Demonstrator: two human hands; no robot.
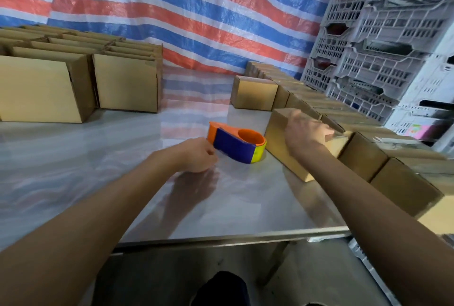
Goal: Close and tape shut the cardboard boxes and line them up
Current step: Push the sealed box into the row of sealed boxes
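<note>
An orange, blue and yellow tape dispenser (239, 144) lies on the steel table (122, 158). My left hand (197, 155) sits at its near left end, fingers curled against it. My right hand (305, 133) rests flat on top of a closed cardboard box (280, 144), motion-blurred, with the fingers stretched over the top. That box stands at the front of a row of taped boxes (363, 158) running along the table's right side. Open, untaped boxes (41, 89) stand in a group at the back left.
One closed box (254, 94) stands at the far end of the row. Grey plastic crates (380, 35) are stacked behind the row on the right. A striped tarp (196, 10) hangs behind the table. The table's front edge (233, 234) is close to me.
</note>
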